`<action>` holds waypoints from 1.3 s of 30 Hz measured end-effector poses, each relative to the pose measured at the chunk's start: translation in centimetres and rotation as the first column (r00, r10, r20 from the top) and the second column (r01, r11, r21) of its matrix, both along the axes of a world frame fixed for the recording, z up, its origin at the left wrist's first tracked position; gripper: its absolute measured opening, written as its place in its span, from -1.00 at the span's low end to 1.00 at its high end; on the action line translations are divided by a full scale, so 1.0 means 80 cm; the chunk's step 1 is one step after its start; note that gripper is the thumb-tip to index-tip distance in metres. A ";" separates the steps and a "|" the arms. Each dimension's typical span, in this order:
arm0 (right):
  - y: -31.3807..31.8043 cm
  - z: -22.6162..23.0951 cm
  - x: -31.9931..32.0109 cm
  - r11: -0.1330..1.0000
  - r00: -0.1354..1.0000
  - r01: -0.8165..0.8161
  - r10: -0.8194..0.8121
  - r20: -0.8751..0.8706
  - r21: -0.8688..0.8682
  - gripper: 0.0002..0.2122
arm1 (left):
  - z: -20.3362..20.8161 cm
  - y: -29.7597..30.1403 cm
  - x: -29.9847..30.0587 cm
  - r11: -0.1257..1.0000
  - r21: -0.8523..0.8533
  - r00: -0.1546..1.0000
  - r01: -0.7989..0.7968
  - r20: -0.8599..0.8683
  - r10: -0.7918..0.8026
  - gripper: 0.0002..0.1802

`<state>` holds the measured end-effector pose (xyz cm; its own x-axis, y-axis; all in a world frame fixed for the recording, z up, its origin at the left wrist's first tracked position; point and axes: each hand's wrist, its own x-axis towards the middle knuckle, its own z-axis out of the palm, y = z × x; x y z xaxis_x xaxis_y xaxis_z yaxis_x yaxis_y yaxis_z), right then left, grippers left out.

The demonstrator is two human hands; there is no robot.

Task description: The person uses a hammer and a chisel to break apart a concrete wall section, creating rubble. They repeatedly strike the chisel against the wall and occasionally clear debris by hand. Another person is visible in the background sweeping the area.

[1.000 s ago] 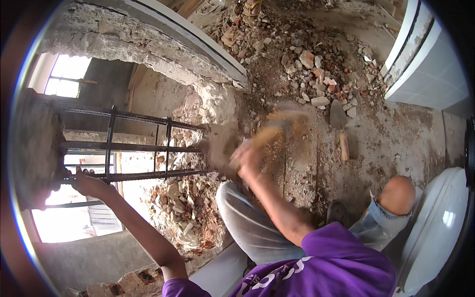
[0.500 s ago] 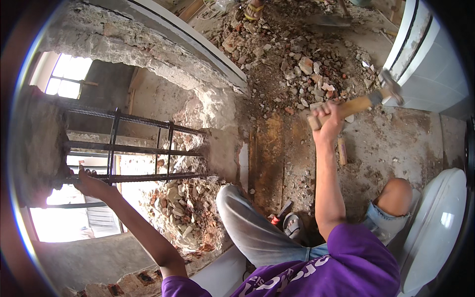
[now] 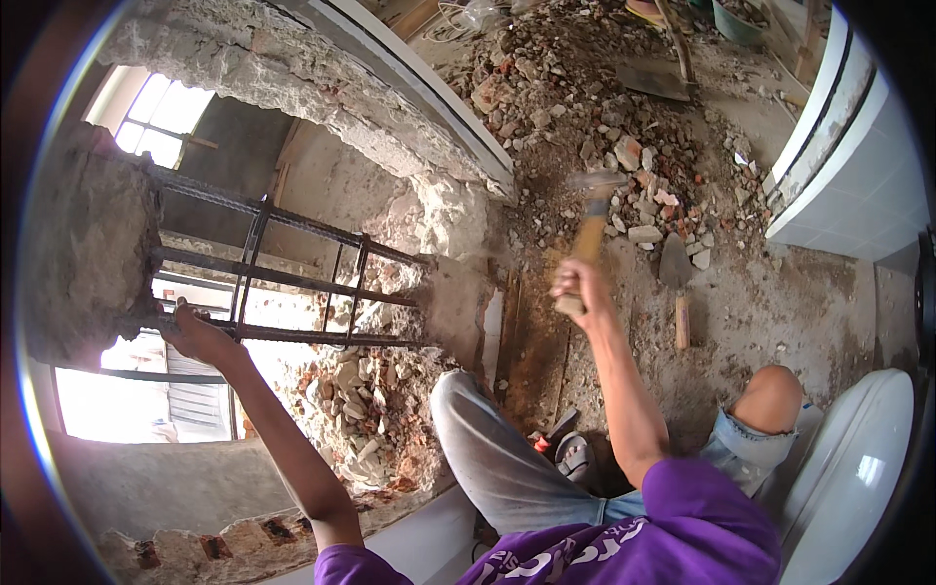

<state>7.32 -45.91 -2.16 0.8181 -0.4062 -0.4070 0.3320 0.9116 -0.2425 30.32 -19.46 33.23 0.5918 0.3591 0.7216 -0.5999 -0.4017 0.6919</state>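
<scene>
My right hand [image 3: 582, 289] grips a hammer [image 3: 591, 234] near the end of its wooden handle. The hammer's head points away from me, blurred by motion, above the dusty floor. At the left, my left hand [image 3: 200, 339] is closed beside the lowest bar of a steel rebar cage [image 3: 292, 337], where the bars enter a broken concrete block [image 3: 93, 249]. Its thumb points up; the other fingers are mostly hidden, and whatever they hold cannot be made out. Between the block and the rough concrete on the right, the bars lie bare.
A rubble heap [image 3: 546, 97] covers the far floor, with a shovel [image 3: 655, 82] and a bucket [image 3: 739, 23] beyond. A trowel [image 3: 674, 263] lies right of the hammer. Broken masonry [image 3: 351, 409] sits under the bars. A white toilet [image 3: 846, 478] stands at my right.
My right hand has swung the hammer leftward and a little nearer me. The left hand stays by the lowest bar. The whole view has shifted slightly, showing more of the bucket and shovel.
</scene>
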 end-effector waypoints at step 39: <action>0.018 -0.015 0.066 0.932 0.916 -0.349 0.317 0.246 0.101 -0.87 | -0.001 -0.003 -0.012 0.997 0.042 0.997 0.069 0.040 -0.071 -0.35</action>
<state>12.61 -44.48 -3.39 0.9716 -0.0465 -0.2321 0.0334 0.9976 -0.0601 29.36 -19.68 33.14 0.5837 0.2881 0.7591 -0.6553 -0.3849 0.6500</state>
